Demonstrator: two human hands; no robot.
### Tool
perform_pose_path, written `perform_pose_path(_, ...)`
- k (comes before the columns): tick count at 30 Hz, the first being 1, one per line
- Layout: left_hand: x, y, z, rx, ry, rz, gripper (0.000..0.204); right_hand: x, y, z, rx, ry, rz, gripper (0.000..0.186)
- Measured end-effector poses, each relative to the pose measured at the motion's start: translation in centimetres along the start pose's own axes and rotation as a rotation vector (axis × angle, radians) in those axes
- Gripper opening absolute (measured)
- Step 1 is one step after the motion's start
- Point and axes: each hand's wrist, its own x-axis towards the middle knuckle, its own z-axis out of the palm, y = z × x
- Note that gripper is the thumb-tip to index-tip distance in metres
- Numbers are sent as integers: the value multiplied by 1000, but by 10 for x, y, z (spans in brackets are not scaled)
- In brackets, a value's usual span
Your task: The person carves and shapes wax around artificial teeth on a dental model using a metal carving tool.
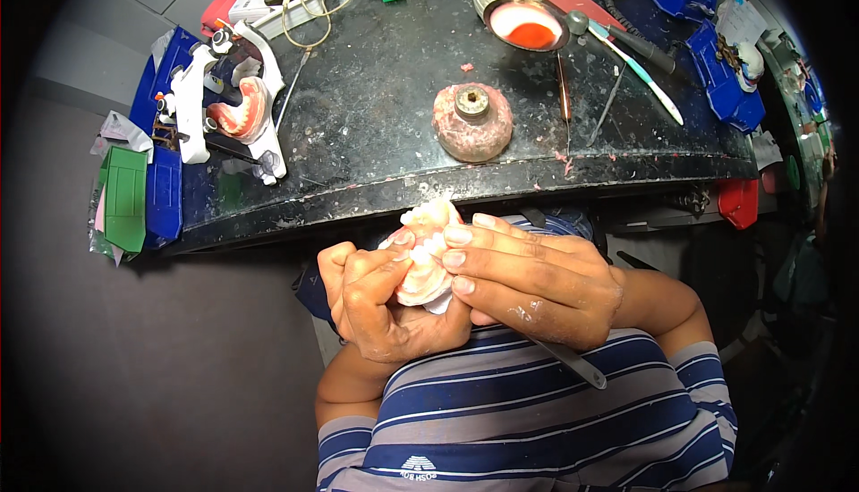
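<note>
Just in front of my body, below the bench edge, I hold a dental model with white teeth and pink wax (pixel 423 284). My left hand (pixel 371 302) is closed around its left side and underside, thumb up by the teeth. The fingers of my right hand (pixel 546 282) lie close together, their tips against the model's right side. From under my right palm sticks out the flat, rounded end of a metal-handled tool (pixel 580 368); its working end is hidden. Pale smears mark the right hand's fingers.
On the black bench (pixel 358 125) stands a wax-smeared round burner (pixel 472 123). Behind it sits a pan of red molten wax (pixel 530 27). A white articulator (pixel 191 103) holding a denture model (pixel 246 114) is at left. A toothbrush (pixel 640 72) and thin tools lie right, near blue trays (pixel 725 80).
</note>
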Motion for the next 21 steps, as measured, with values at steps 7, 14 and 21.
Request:
perform_pose_path(7, -4, 0, 0, 6, -21, -10, 57, -1, 0, 2, -7, 13, 1, 32)
perform_pose_path(14, -1, -1, 1, -63, 14, -32, 52, 0, 4, 5, 8, 79, -36, 27)
perform_pose_path(21, 2, 0, 1, -138, 4, -80, 52, -1, 3, -1, 27, 7, 1, 30)
